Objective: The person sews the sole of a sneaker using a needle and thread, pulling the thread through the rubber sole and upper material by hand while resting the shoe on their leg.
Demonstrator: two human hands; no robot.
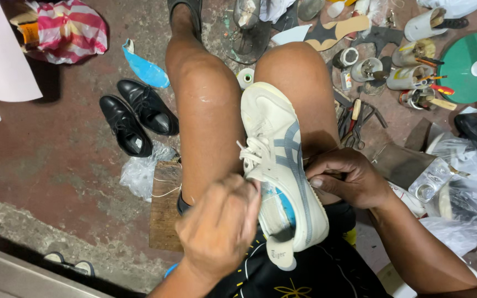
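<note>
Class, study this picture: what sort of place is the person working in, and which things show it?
Probably a cobbler's informal floor workshop. The hands hold a white sneaker on the lap, black dress shoes wait on the floor, and hand tools and cut soles lie scattered nearby.

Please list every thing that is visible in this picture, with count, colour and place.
sneaker: 1, white with grey stripes, between the knees
dress shoes: 2, black, floor left
board: 1, brown, under the left leg
striped bag: 1, red and white, top left
clear bags: several, right
disc: 1, green, top right
hand tools: several, dark, floor right of the knee
cans: several, holding tools, top right
left hand: fist by the sneaker's opening
right hand: grips the sneaker's side
</note>
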